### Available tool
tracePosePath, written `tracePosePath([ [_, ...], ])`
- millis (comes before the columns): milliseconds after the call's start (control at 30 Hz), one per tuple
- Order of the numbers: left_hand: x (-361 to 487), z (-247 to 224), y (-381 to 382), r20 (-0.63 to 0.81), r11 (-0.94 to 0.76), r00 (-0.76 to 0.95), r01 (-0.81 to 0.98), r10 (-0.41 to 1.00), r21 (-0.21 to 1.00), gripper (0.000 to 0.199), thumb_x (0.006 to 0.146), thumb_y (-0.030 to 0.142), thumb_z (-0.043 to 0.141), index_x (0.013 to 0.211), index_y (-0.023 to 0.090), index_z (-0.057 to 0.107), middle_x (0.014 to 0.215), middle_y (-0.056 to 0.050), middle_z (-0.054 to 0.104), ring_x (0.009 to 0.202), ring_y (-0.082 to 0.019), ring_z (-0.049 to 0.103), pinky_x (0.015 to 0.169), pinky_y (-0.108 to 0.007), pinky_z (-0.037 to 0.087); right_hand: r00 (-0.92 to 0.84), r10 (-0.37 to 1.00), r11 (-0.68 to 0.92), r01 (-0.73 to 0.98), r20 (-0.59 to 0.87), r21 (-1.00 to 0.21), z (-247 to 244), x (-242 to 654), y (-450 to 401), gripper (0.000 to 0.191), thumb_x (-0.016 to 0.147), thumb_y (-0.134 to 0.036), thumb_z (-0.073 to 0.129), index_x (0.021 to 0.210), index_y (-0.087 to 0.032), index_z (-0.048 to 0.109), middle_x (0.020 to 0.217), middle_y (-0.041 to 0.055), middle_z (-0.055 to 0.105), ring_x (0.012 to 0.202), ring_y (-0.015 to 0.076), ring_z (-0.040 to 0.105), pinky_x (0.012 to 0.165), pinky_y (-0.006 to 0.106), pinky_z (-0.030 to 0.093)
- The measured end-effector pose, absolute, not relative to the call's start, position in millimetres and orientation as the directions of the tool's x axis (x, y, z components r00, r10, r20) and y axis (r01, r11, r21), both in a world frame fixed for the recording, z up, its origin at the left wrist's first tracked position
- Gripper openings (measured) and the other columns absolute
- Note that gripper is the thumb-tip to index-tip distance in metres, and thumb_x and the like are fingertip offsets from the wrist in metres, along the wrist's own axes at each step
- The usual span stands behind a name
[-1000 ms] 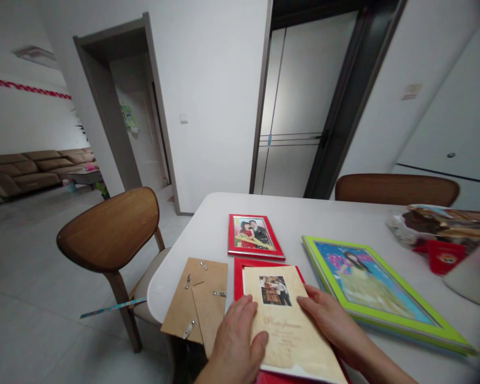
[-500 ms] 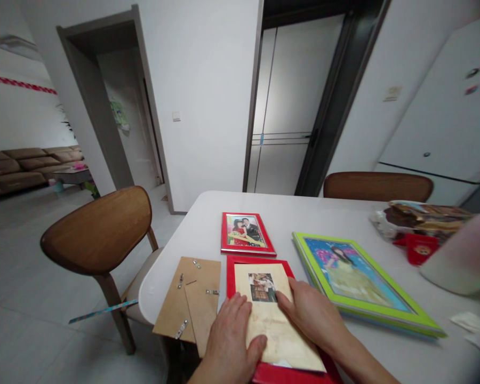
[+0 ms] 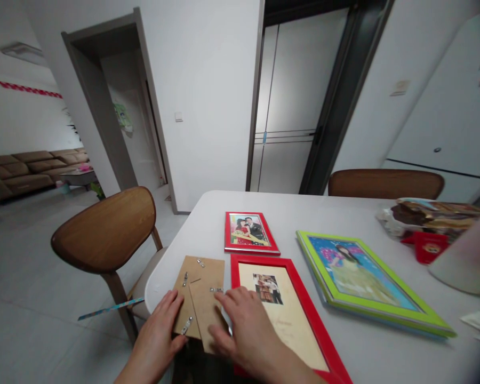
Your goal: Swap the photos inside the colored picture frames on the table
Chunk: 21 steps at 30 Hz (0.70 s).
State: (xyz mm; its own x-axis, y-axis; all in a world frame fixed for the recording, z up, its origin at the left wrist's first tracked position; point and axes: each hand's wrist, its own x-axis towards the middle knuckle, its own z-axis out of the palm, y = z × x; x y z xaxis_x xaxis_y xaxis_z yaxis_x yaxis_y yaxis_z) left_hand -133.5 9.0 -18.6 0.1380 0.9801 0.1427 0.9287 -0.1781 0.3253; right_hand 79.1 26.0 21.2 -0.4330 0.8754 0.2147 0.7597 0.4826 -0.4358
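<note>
A brown picture-frame backing board (image 3: 186,309) with metal clips and a hinged stand flap lies at the table's left front edge. My left hand (image 3: 156,336) rests at the board's left edge, fingers stretched out and thumb apart near its lower corner. My right hand (image 3: 250,325) reaches over the board's right edge, fingers spread, the fingertips close to a clip. Its wrist covers part of a red picture frame (image 3: 304,301). Inside that frame lies a cream sheet (image 3: 300,325) bearing a small photo (image 3: 268,288).
A smaller red framed photo (image 3: 251,232) lies behind, and a green framed picture (image 3: 364,274) to the right. Packages (image 3: 436,213), a red packet (image 3: 430,247) and a pale cone-shaped object (image 3: 468,256) are at the far right. A wooden chair (image 3: 108,229) stands left of the table.
Both hands have left the cream sheet and moved left to the backing board. The sheet now sits within the red frame's border instead of overlapping it.
</note>
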Motion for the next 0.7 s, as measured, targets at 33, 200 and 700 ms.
tracePosePath([
  [33, -135, -21, 10, 0.159, -0.184, 0.139, 0.931, 0.977, 0.316, 0.059, 0.058, 0.009, 0.058, 0.115, 0.009, 0.045, 0.127, -0.016, 0.040, 0.117, -0.025, 0.036, 0.097, -0.039, 0.031, -0.451, 0.870, 0.492, 0.756, 0.201, -0.432, 19, 66, 23, 0.049, 0.064, -0.045, 0.054, 0.107, -0.021, 0.051, 0.096, 0.0087, 0.055, 0.091, 0.0250, 0.045, 0.082, 0.041, 0.030],
  [200, -130, -18, 14, 0.262, -0.186, 0.101, 0.927, 0.960, 0.326, 0.051, 0.057, 0.010, 0.062, 0.107, 0.009, 0.052, 0.117, -0.017, 0.051, 0.107, -0.025, 0.047, 0.092, -0.038, 0.038, -0.397, 0.895, 0.442, 0.727, 0.203, -0.526, 16, 49, 21, 0.051, 0.057, -0.029, 0.059, 0.107, -0.021, 0.050, 0.098, 0.0090, 0.049, 0.090, 0.0240, 0.044, 0.079, 0.037, 0.034],
  [700, 2, -1, 2, 0.192, -0.473, 0.432, 0.786, 0.881, 0.399, 0.062, 0.053, 0.021, 0.073, 0.108, 0.007, 0.051, 0.119, -0.021, 0.047, 0.109, -0.029, 0.045, 0.089, -0.041, 0.041, -0.265, 0.951, 0.308, 0.833, 0.156, -0.459, -1, 208, -8, 0.043, 0.068, -0.031, 0.046, 0.109, -0.020, 0.054, 0.115, 0.0107, 0.047, 0.108, 0.0254, 0.041, 0.090, 0.044, 0.033],
])
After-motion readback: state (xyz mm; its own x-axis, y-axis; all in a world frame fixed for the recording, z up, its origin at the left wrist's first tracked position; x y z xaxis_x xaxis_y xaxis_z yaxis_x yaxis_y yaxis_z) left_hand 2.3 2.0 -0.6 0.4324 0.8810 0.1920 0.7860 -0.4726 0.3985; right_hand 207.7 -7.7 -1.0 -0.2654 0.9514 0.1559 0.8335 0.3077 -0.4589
